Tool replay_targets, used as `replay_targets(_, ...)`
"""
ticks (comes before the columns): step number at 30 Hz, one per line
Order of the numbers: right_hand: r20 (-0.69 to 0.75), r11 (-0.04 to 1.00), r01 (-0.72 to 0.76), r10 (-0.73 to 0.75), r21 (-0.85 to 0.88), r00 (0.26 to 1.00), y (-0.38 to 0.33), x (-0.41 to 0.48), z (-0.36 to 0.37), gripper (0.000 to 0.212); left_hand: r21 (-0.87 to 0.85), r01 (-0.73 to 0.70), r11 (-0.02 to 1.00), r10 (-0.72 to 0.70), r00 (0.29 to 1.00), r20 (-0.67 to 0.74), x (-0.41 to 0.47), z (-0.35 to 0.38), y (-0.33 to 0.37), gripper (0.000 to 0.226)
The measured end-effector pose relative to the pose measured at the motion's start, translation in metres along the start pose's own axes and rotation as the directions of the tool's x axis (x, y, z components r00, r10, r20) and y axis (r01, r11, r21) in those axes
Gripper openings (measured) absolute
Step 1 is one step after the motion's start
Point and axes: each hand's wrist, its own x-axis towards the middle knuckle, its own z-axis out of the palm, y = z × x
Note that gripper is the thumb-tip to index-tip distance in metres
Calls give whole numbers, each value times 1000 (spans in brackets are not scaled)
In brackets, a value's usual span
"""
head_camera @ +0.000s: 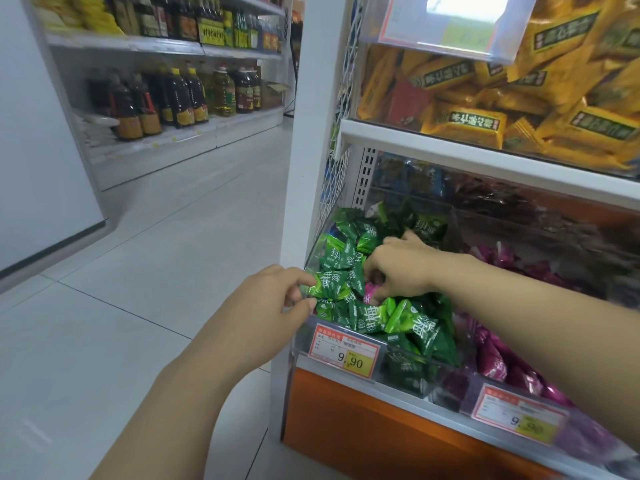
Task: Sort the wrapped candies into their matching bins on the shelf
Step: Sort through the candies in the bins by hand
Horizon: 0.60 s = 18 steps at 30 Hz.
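Observation:
A clear bin (405,358) on the low shelf is heaped with green wrapped candies (408,317). My left hand (270,306) is at the bin's left corner and pinches the end of a green candy (329,287). My right hand (398,271) reaches into the green pile from the right, its fingers curled round a pink wrapped candy (372,294) lying among the green ones. To the right, a neighbouring bin holds pink and purple wrapped candies (498,362).
Yellow price tags (346,351) are clipped to the bin fronts. The shelf above holds orange-yellow packets (485,123); a middle tier holds blue and dark red packets (415,178). Across the tiled aisle (138,271) a rack of oil bottles (180,98) stands.

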Motion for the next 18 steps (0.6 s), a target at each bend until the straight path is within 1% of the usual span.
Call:
replay_targets(3,-65,987,8,3,162,998,5,-5,1,23,2,-6,1000,6,1000,-3,0,1,-1,23)
replay_targets(4,-102,982,27,-8,186,995,7,-9,2,21,3,-10,1000,10,1000,-4,0,1,-1,23)
replay_targets(6,-194,982,58,-22,182,981,11,-20,2,22,7,-17,1000,17,1000,-4,1,1,-2,24)
replay_targets(8,-334,978,78,-8,195,943,15,-33,4,27,12,-21,1000,21,1000,-2,1,1,-2,24)
replay_targets(10,-503,940,127,52,315,863,16,-50,3,25,5,-19,1000,19,1000,-5,1,1,-3,23)
replay_targets(12,-608,869,161,185,469,772,18,-69,5,23,-3,-14,1000,14,1000,-7,1,2,-3,23)
replay_targets(15,-673,781,152,400,605,622,28,-97,17,23,-15,-9,1000,8,1000,-8,2,2,-3,23)
replay_targets(16,-672,764,131,455,632,585,34,-105,23,25,-18,-9,1000,9,1000,-10,2,2,-3,22)
replay_targets(18,-647,743,62,535,667,543,47,-116,35,27,-21,-7,1000,7,1000,-19,1,2,-4,22)
